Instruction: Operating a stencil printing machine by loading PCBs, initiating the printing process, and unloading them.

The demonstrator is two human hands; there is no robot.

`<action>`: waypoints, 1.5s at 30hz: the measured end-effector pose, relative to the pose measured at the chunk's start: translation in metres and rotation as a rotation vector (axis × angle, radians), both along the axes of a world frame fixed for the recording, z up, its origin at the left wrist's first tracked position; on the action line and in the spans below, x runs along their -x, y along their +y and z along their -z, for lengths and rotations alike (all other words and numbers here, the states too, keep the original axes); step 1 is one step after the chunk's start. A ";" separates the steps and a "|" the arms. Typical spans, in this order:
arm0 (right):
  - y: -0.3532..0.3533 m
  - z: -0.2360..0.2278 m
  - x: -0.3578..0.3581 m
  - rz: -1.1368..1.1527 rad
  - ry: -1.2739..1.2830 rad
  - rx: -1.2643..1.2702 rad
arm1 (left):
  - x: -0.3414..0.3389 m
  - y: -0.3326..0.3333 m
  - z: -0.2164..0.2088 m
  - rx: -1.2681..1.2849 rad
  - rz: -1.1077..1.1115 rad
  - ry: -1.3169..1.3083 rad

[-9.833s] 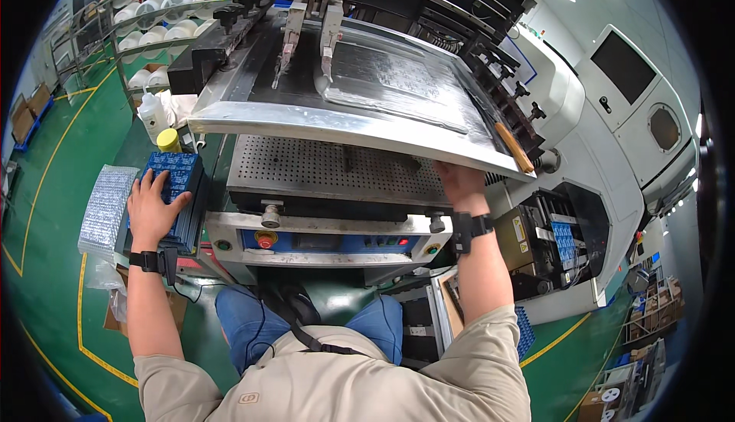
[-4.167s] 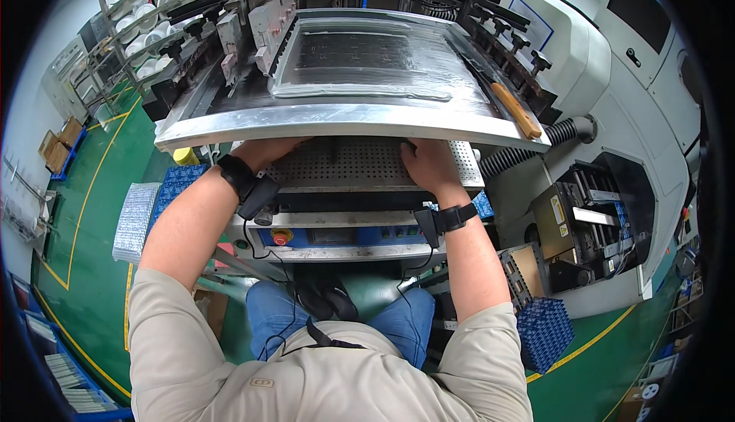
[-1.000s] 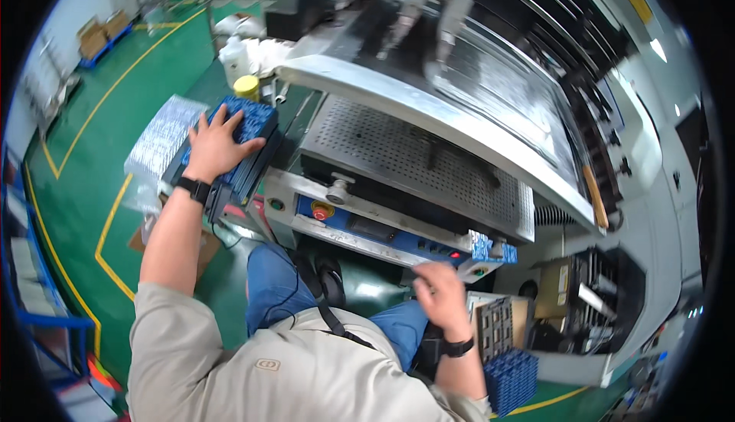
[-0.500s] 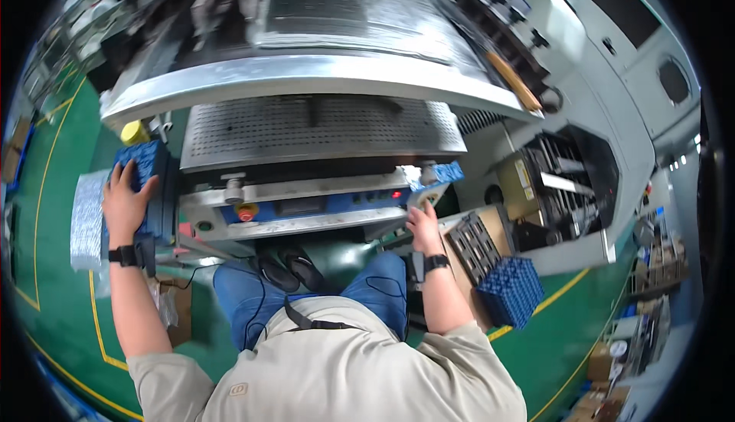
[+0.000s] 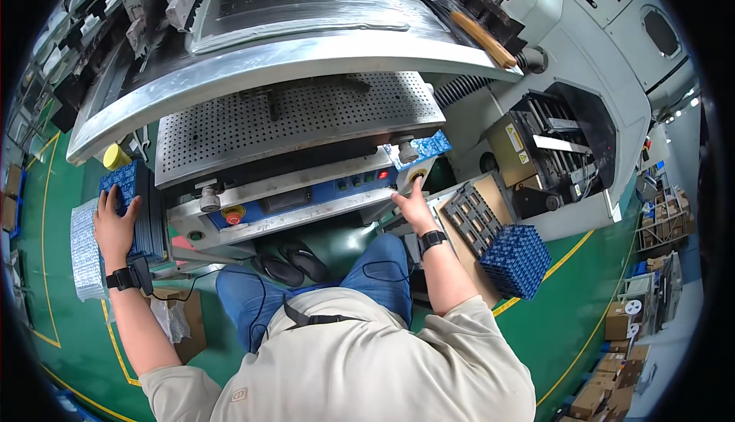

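My left hand [image 5: 115,227] lies with spread fingers against the top of a stack of blue patterned sheets [image 5: 155,219], beside the machine's left end. Nothing is gripped in it. My right hand [image 5: 414,211] is at the right end of the machine's front control panel [image 5: 306,196]. Its index finger reaches up to a round dark button [image 5: 418,177] and seems to touch it; the thumb is held apart. Above the panel lies a perforated metal plate [image 5: 306,120], under a raised metal-framed stencil screen [image 5: 306,9] with grey paste smeared on it.
A red emergency knob [image 5: 233,215] sits on the panel's left. To the right are a black slotted tray [image 5: 471,215] and a blue patterned stack [image 5: 517,261] on a board. Also around are a wooden-handled tool [image 5: 484,38], a yellow-capped container [image 5: 116,157] and a cardboard box [image 5: 195,326].
The view has tilted and shifted, and the blur on the screen has cleared. Both hands stay at the same places, the left on the blue stack, the right at the panel's right end.
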State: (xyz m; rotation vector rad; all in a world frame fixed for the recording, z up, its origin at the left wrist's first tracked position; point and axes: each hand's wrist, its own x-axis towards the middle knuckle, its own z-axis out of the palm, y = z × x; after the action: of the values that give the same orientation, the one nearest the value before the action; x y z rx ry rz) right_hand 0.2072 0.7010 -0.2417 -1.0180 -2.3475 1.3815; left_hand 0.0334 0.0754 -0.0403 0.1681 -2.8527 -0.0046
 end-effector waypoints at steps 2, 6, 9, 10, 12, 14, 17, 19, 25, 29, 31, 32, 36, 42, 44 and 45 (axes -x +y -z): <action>0.005 -0.016 -0.005 -0.127 -0.130 -0.122 | 0.001 -0.003 0.001 0.002 0.004 0.002; 0.003 -0.046 0.000 -0.097 0.042 0.408 | 0.000 0.002 -0.001 -0.008 -0.014 -0.021; 0.004 -0.047 0.007 -0.024 0.275 0.878 | 0.001 0.001 -0.004 -0.010 -0.022 -0.028; 0.003 -0.047 0.010 0.014 0.392 1.111 | 0.002 0.000 -0.003 -0.009 -0.023 -0.024; 0.000 -0.050 0.015 0.042 0.413 1.131 | 0.001 -0.001 -0.005 -0.004 -0.023 -0.021; -0.005 -0.054 0.020 0.096 0.454 1.161 | 0.001 0.000 -0.009 -0.011 -0.018 -0.033; -0.008 -0.054 0.026 0.099 0.457 1.141 | 0.003 -0.003 -0.011 -0.021 -0.006 -0.037; -0.008 -0.054 0.028 0.105 0.465 1.128 | 0.005 -0.007 -0.012 -0.041 0.013 -0.032; 0.003 -0.063 0.016 0.107 0.497 0.908 | 0.009 -0.009 -0.008 -0.023 0.026 -0.037; 0.026 -0.081 -0.009 0.088 0.503 0.786 | 0.017 -0.031 0.007 -0.011 0.063 -0.012; 0.043 -0.092 -0.026 0.098 0.505 0.735 | 0.019 -0.032 0.012 -0.007 0.096 0.001; 0.053 -0.099 -0.035 0.105 0.517 0.695 | 0.019 -0.030 0.012 0.008 0.080 -0.004; 0.087 -0.132 -0.068 0.114 0.564 0.564 | 0.021 -0.038 0.015 0.011 0.074 -0.012; 0.134 -0.187 -0.111 0.136 0.638 0.339 | 0.025 -0.038 0.010 0.032 0.065 -0.017; 0.148 -0.196 -0.119 0.180 0.662 0.324 | 0.026 -0.038 0.010 0.027 0.066 -0.015; 0.156 -0.199 -0.124 0.221 0.681 0.317 | 0.027 -0.039 0.011 0.023 0.067 -0.014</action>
State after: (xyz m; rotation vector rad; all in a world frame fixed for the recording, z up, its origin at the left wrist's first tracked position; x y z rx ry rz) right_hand 0.3308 0.8568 -0.0426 -0.6902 -1.5180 1.7002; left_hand 0.0062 0.0369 -0.0516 0.0687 -2.8693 0.0157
